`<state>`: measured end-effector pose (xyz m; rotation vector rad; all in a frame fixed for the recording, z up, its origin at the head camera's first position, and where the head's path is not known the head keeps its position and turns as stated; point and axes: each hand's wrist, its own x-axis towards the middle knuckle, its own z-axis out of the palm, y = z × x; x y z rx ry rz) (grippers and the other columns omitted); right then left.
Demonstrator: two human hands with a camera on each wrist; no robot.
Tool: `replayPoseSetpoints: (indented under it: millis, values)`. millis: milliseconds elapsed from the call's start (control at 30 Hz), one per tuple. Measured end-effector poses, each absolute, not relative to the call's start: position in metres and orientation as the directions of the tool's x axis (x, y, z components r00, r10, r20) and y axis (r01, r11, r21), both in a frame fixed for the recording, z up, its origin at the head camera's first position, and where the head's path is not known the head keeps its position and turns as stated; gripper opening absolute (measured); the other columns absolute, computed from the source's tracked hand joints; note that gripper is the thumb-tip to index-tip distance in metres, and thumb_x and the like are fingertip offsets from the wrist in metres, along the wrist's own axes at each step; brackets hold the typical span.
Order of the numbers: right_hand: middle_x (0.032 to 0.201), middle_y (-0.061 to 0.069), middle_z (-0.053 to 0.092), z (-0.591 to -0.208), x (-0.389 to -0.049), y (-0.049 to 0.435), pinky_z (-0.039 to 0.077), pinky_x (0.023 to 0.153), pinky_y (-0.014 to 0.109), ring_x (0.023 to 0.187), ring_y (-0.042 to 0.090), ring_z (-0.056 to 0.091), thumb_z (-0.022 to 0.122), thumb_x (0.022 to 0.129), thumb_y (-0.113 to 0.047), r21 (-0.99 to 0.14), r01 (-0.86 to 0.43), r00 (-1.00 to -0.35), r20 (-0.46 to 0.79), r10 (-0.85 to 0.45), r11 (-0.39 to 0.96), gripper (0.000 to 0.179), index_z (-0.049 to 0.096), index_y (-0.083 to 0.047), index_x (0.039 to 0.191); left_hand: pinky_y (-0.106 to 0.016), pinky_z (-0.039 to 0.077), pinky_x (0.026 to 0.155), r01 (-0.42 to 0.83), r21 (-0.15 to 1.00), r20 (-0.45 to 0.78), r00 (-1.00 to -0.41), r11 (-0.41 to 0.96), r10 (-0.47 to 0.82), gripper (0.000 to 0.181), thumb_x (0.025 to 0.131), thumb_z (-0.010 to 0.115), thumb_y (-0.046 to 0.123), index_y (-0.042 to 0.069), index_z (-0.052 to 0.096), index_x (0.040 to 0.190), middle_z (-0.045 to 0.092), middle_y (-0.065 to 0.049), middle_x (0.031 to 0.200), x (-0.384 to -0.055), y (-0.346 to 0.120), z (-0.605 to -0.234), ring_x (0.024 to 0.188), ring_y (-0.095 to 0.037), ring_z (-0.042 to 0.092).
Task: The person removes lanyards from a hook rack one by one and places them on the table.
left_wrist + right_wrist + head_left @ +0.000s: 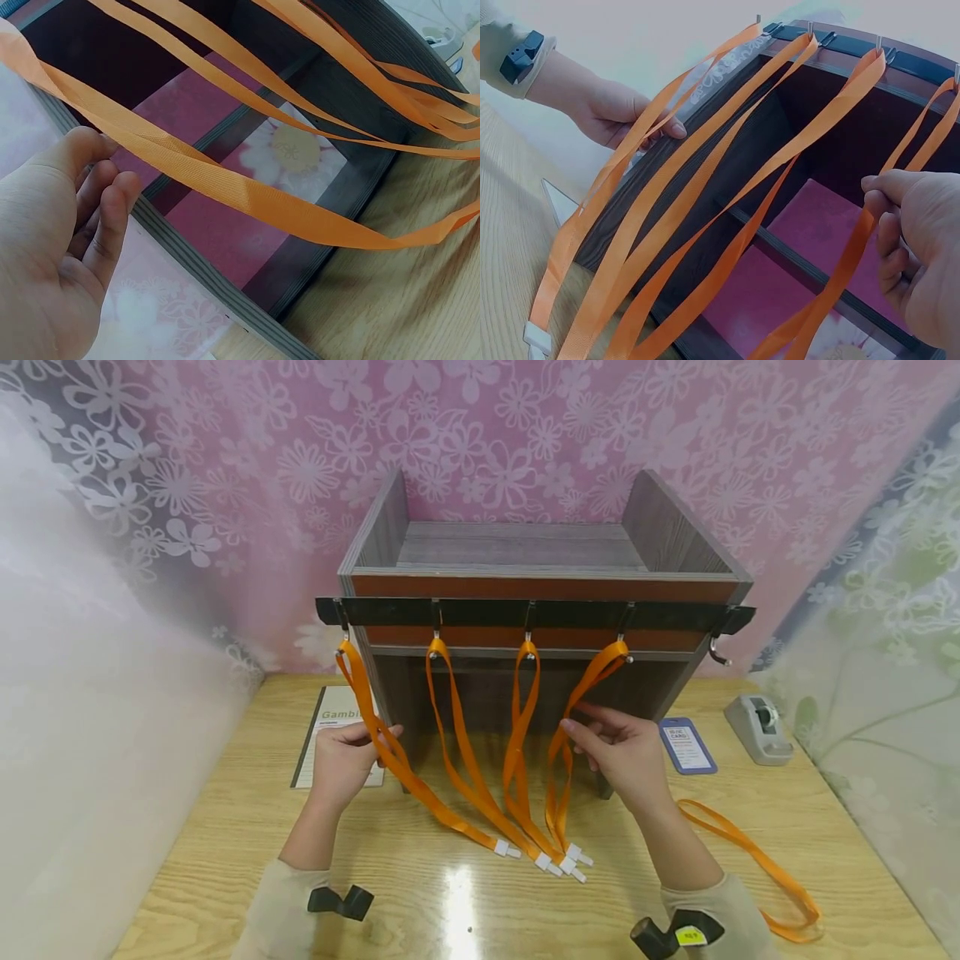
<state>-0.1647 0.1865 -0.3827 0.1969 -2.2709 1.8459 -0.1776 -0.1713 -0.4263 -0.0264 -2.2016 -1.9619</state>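
Pinches an orange lanyard (847, 262), hung from the black rail (480, 612), with the right hand (626, 756); curls the left hand (345, 768) by the leftmost lanyard (255, 202), gripping or not, cannot tell. Looks light, limp, perhaps slippery: best taken near the top loop. Reads "CARD" on the blue card holder (687, 746), partly covered "Gambi" on the notebook (336, 703).

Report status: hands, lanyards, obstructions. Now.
Left hand at leftmost lanyard, grip unclear. Right hand pinching fourth lanyard from left. Fifth lanyard loose on table; rightmost hook bare. Nothing visibly obstructing either hand.
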Motion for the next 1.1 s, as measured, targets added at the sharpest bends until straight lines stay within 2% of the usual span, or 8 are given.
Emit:
replayPoseSetpoints:
  millis: [300,467,600,833,967,1100]
  values:
    - [0.058,-0.005,0.063,-0.378,-0.162,0.183,0.036,0.039,0.027,0.043,0.017,0.048,0.079,0.087,-0.02,-0.931,-0.274,-0.959,0.284,0.007,0.239,0.022,0.074,0.001,0.088,-0.024,0.043,0.047,0.119,0.987,0.131,-0.985,0.107,-0.115,0.031,0.083,0.084,0.021,-0.008,0.077,0.092,0.068,0.003,0.06,-0.178,-0.172,-0.424,0.055,-0.015,0.059]
    - [0.063,-0.002,0.069,-0.378,-0.161,0.182,0.039,0.039,0.025,0.042,0.018,0.048,0.078,0.088,-0.016,-0.932,-0.289,-0.954,0.301,0.022,0.219,0.019,0.076,0.003,0.088,-0.025,0.044,0.048,0.116,0.987,0.128,-0.985,0.113,-0.111,0.032,0.083,0.083,0.022,-0.008,0.077,0.093,0.069,0.004,0.061,-0.177,-0.171,-0.423,0.055,-0.014,0.06]
    - [0.059,-0.002,0.066,-0.38,-0.159,0.183,0.04,0.039,0.025,0.041,0.016,0.048,0.077,0.089,-0.014,-0.933,-0.287,-0.954,0.3,0.03,0.219,0.021,0.073,0.006,0.086,-0.023,0.043,0.047,0.118,0.988,0.13,-0.985,0.101,-0.114,0.032,0.083,0.083,0.02,-0.009,0.076,0.094,0.069,0.005,0.061,-0.176,-0.17,-0.424,0.054,-0.013,0.059]
    - [0.056,-0.005,0.063,-0.376,-0.155,0.184,0.044,0.041,0.025,0.042,0.013,0.05,0.067,0.097,-0.016,-0.93,-0.298,-0.948,0.314,0.043,0.214,0.021,0.076,0.002,0.104,-0.024,0.044,0.048,0.12,0.987,0.132,-0.985,0.107,-0.115,0.032,0.083,0.083,0.022,-0.008,0.077,0.094,0.069,0.005,0.061,-0.177,-0.17,-0.426,0.054,-0.015,0.06]
    - [0.055,-0.005,0.062,-0.367,-0.153,0.183,0.045,0.043,0.023,0.042,0.013,0.05,0.066,0.098,-0.016,-0.916,-0.329,-0.938,0.346,0.035,0.23,0.021,0.076,0.002,0.102,-0.024,0.044,0.048,0.121,0.986,0.133,-0.984,0.111,-0.117,0.032,0.083,0.083,0.022,-0.007,0.077,0.093,0.069,0.004,0.061,-0.177,-0.17,-0.426,0.055,-0.015,0.06]
    - [0.054,-0.005,0.061,-0.355,-0.149,0.183,0.042,0.042,0.023,0.042,0.013,0.048,0.067,0.097,-0.014,-0.899,-0.365,-0.925,0.38,0.02,0.241,0.019,0.076,0.002,0.092,-0.024,0.045,0.049,0.115,0.987,0.129,-0.984,0.116,-0.122,0.032,0.083,0.084,0.023,-0.007,0.077,0.094,0.069,0.004,0.061,-0.177,-0.171,-0.426,0.056,-0.015,0.06]
